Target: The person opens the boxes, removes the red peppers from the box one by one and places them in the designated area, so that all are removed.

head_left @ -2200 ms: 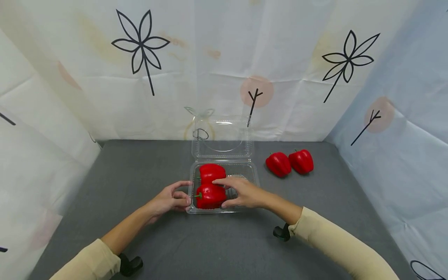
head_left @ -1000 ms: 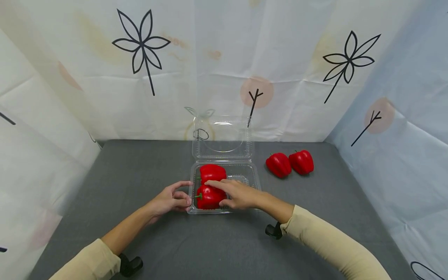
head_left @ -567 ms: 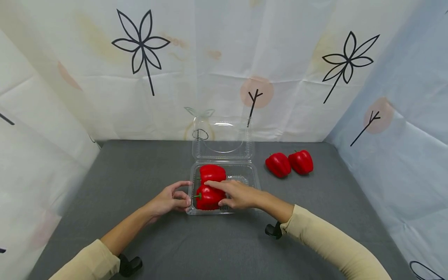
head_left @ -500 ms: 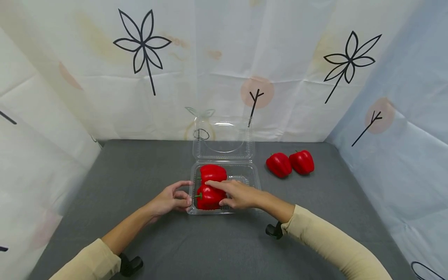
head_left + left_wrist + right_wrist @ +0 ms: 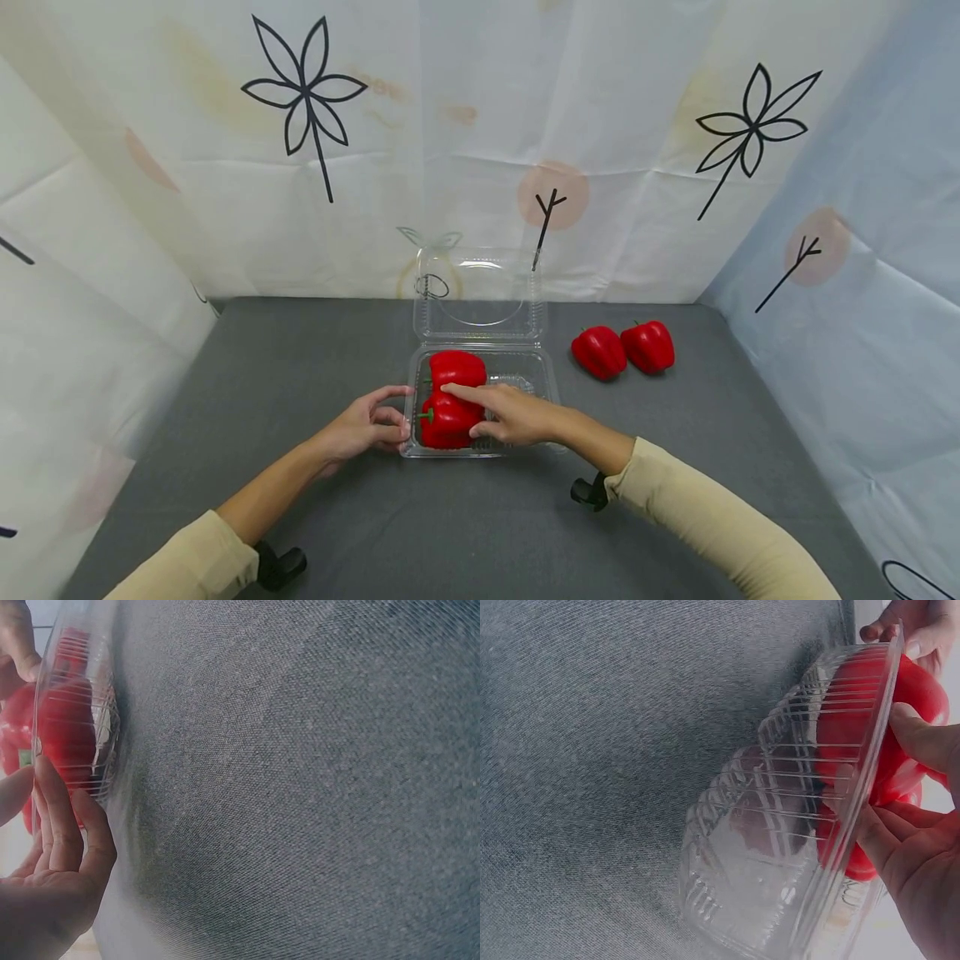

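A hinged clear plastic clamshell container (image 5: pixel 551 390) stands on the grey table with its lid up. Two red bell peppers lie in its left half: a back bell pepper (image 5: pixel 456 367) and a front bell pepper (image 5: pixel 442 429) whose green stem points left. My left hand (image 5: pixel 371 423) pinches the container's left rim between thumb and fingers, as the left wrist view also shows. From the right, my right hand (image 5: pixel 517 414) grips the front bell pepper, index finger over its top and thumb on its near side. In the right wrist view some fingertips dip inside the tray wall.
Right of the container lie two more red bell peppers, a nearer one (image 5: pixel 598 352) and a farther one (image 5: pixel 648 347), side by side. The raised lid (image 5: pixel 480 312) stands close to the patterned cloth backdrop (image 5: pixel 480 125) along the table's back edge.
My right hand has moved slightly left since the oldest frame, its index finger now lying across the front bell pepper's top. The left hand stays at the rim.
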The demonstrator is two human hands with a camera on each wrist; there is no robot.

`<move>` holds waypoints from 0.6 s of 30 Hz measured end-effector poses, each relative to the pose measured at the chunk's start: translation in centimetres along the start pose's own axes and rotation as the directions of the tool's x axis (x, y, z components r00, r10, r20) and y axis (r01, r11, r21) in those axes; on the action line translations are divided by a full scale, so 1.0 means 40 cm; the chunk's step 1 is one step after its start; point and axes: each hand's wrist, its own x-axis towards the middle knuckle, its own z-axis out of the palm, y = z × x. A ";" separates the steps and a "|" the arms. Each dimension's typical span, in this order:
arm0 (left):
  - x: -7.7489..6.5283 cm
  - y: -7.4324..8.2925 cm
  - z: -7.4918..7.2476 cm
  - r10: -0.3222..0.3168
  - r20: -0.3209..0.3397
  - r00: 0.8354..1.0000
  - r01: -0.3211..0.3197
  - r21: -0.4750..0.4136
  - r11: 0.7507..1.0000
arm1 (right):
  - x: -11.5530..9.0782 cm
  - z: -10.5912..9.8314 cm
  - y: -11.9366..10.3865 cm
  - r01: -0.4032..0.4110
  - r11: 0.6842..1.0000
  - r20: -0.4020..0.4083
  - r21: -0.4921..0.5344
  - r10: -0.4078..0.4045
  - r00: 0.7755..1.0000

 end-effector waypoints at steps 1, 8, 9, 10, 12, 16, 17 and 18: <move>0.000 -0.001 0.000 0.000 0.000 1.000 0.000 -0.001 1.000 | 0.000 0.000 0.000 0.006 1.000 0.002 0.008 -0.006 1.000; -0.002 0.000 -0.002 -0.007 -0.002 1.000 0.007 -0.002 1.000 | 0.000 -0.004 0.004 0.020 0.998 0.018 0.065 -0.021 1.000; -0.002 0.000 -0.002 -0.010 -0.004 1.000 0.010 -0.004 1.000 | 0.000 -0.005 0.005 0.018 0.997 0.018 0.075 -0.019 1.000; -0.002 0.001 -0.003 -0.012 -0.005 1.000 0.012 -0.004 1.000 | 0.000 -0.006 0.007 0.014 0.996 0.018 0.086 -0.016 1.000; -0.001 0.002 -0.004 -0.014 -0.007 1.000 0.014 -0.003 1.000 | -0.001 -0.008 0.009 0.007 0.994 0.018 0.108 -0.009 1.000; 0.000 0.003 -0.004 -0.011 -0.008 1.000 0.011 0.003 1.000 | -0.001 -0.011 0.011 0.000 0.990 0.023 0.138 -0.004 1.000; 0.000 0.003 -0.004 -0.011 -0.009 1.000 0.011 0.004 1.000 | -0.002 -0.012 0.010 0.001 0.990 0.025 0.141 -0.005 1.000; 0.000 0.003 -0.004 -0.011 -0.009 1.000 0.012 0.005 1.000 | -0.002 -0.013 0.010 0.001 0.989 0.028 0.145 -0.005 1.000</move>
